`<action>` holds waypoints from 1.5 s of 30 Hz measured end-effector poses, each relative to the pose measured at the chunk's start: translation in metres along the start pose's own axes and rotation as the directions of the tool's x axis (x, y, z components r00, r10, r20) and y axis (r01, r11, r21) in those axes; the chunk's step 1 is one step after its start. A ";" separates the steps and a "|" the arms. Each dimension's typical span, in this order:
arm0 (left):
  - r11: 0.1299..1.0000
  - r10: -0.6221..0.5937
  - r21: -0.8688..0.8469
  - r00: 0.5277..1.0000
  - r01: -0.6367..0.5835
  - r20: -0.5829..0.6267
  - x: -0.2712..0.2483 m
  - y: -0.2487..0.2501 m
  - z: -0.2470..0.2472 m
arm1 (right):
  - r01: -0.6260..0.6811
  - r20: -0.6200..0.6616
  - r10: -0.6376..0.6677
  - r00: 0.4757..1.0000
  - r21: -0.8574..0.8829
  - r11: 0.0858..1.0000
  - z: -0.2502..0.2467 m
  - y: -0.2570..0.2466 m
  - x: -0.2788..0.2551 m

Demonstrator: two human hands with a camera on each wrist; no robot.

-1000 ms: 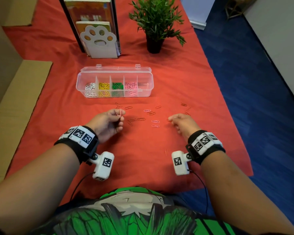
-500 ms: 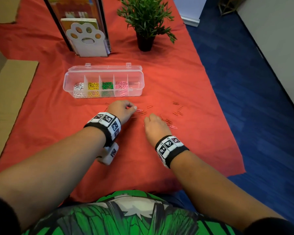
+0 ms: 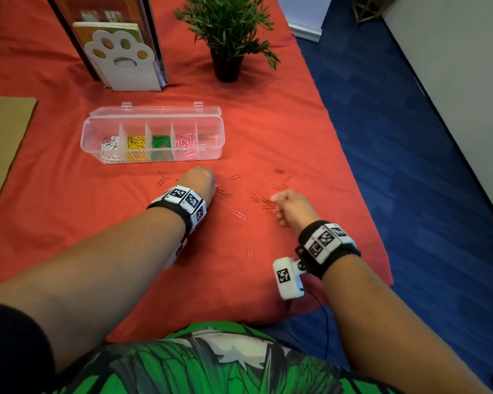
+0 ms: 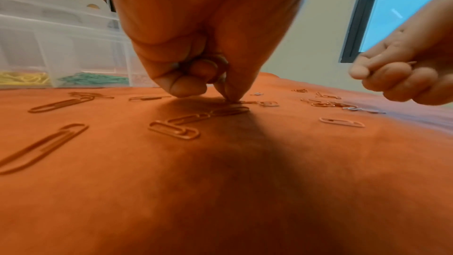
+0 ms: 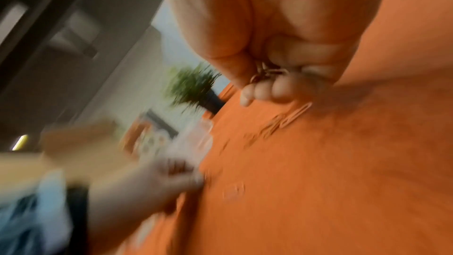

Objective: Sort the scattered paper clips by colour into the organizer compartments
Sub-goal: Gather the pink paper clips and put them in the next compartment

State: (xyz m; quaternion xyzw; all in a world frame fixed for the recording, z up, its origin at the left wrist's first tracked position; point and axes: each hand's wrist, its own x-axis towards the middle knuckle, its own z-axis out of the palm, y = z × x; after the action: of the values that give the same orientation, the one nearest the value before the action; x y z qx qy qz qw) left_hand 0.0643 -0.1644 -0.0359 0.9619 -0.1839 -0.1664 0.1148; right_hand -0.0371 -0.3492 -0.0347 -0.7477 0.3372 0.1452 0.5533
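Since the moment before, both hands had shifted over the red cloth: the left hand (image 3: 197, 182) had stayed among the clips just before the organizer (image 3: 154, 137), while the right hand (image 3: 292, 207) had drawn rightward and turned so that its wrist camera showed on the inner side. From where I stood, the left hand was curled, its fingertips (image 4: 230, 94) pressed down onto the cloth at a loose clip, with what looked like a clip already tucked between thumb and fingers; whether it had truly caught the one on the cloth I could not tell. The right hand was closed into a loose fist, and the right wrist view showed a few clips (image 5: 266, 74) pinched against its folded fingers, though that picture was badly blurred. The scattered paper clips (image 3: 256, 196), red and pink ones, lay on the table (image 3: 310, 137) between the two hands and toward its right edge, one pink clip (image 3: 239, 215) apart nearer the person. The organizer, lid open, sat farther back toward the left, holding white, yellow, green and pink clips in separate compartments, left to right. Behind it stood a paw-shaped bookend (image 3: 123, 62) with books and a small potted plant (image 3: 227, 32).
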 end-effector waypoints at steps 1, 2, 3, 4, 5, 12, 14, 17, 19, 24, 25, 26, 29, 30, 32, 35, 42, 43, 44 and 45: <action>1.000 -0.009 -0.008 1.000 0.009 0.009 0.000 0.000 0.000 | -0.068 0.012 0.067 0.998 0.173 0.983 -0.006 0.000 -0.001; 1.000 -0.009 -0.021 1.000 0.009 0.011 0.000 0.000 0.001 | -0.114 0.026 0.111 0.993 0.289 0.951 -0.011 0.000 -0.003; 0.999 -0.004 -0.040 1.000 0.004 0.004 0.000 -0.001 0.001 | -0.126 0.027 0.124 0.992 0.323 0.938 -0.015 0.001 -0.003; 0.998 0.005 -0.061 1.000 -0.005 -0.007 0.000 -0.002 0.002 | -0.110 0.005 0.112 0.994 0.251 0.962 -0.018 0.003 -0.001; 0.997 0.018 -0.072 1.000 -0.020 -0.017 0.000 -0.002 0.002 | -0.073 -0.022 0.074 0.997 0.074 0.995 -0.020 0.005 0.002; 0.993 0.105 0.054 0.994 -0.106 0.024 -0.005 -0.003 0.001 | 0.141 -0.033 -0.294 0.955 -0.823 0.550 0.003 0.019 -0.001; 0.995 0.088 0.055 0.996 -0.089 0.023 -0.007 -0.003 0.001 | 0.141 -0.015 -0.321 0.947 -0.878 0.458 0.009 0.017 -0.008; 0.999 0.036 0.000 0.999 -0.036 0.008 -0.011 -0.004 0.001 | 0.157 0.022 -0.329 0.944 -0.907 0.390 0.011 0.013 -0.011; 0.993 -0.030 -0.113 0.999 0.028 -0.016 -0.015 -0.004 0.001 | 0.179 0.057 -0.262 0.963 -0.864 0.471 0.008 0.009 -0.007; 0.688 -0.237 -0.655 0.950 0.311 0.203 -0.020 -0.012 -0.004 | 0.010 0.168 -0.021 0.986 0.063 0.998 0.006 -0.001 -0.015; 0.602 -0.245 -0.717 0.936 0.351 0.253 -0.022 -0.015 -0.005 | -0.072 0.221 0.004 0.975 0.301 0.951 0.006 0.000 -0.020; 0.558 -0.256 -0.744 0.929 0.367 0.266 -0.024 -0.019 -0.005 | -0.130 0.292 -0.012 0.956 0.461 0.878 0.006 0.000 -0.024; 0.644 -0.305 -0.680 0.933 0.350 0.191 -0.030 -0.028 -0.006 | -0.205 0.407 -0.076 0.910 0.601 0.772 0.011 -0.001 -0.027; 0.722 -0.323 -0.603 0.936 0.339 0.140 -0.031 -0.029 -0.006 | -0.210 0.402 -0.056 0.914 0.586 0.783 0.015 -0.003 -0.026; 0.830 -0.339 -0.471 0.941 0.300 0.003 -0.032 -0.033 -0.007 | -0.181 0.333 0.010 0.943 0.488 0.854 0.025 -0.007 -0.023; 0.925 -0.229 -0.339 0.963 0.170 -0.144 -0.033 -0.030 -0.010 | -0.041 0.192 0.021 0.981 0.099 0.994 0.038 -0.012 -0.017; 0.997 0.079 0.005 0.996 -0.078 -0.044 -0.016 -0.010 0.004 | 0.337 0.188 -0.370 0.910 -0.854 0.397 0.063 -0.013 -0.022; 0.996 0.085 0.041 0.996 -0.084 -0.023 -0.014 -0.010 0.005 | 0.343 0.212 -0.383 0.899 -0.885 0.314 0.067 -0.013 -0.024; 0.994 0.086 0.062 0.996 -0.085 -0.017 -0.012 -0.011 0.005 | 0.340 0.224 -0.394 0.891 -0.905 0.255 0.069 -0.014 -0.024; 0.994 0.083 0.070 0.997 -0.082 -0.012 -0.010 -0.011 0.006 | 0.337 0.229 -0.408 0.884 -0.917 0.215 0.071 -0.014 -0.025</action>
State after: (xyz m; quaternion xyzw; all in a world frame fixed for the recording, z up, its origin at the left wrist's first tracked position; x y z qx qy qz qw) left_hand 0.0569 -0.1513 -0.0417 0.9582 -0.2281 -0.1478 0.0895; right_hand -0.0345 -0.2725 -0.0346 -0.9879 0.0170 0.1529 0.0223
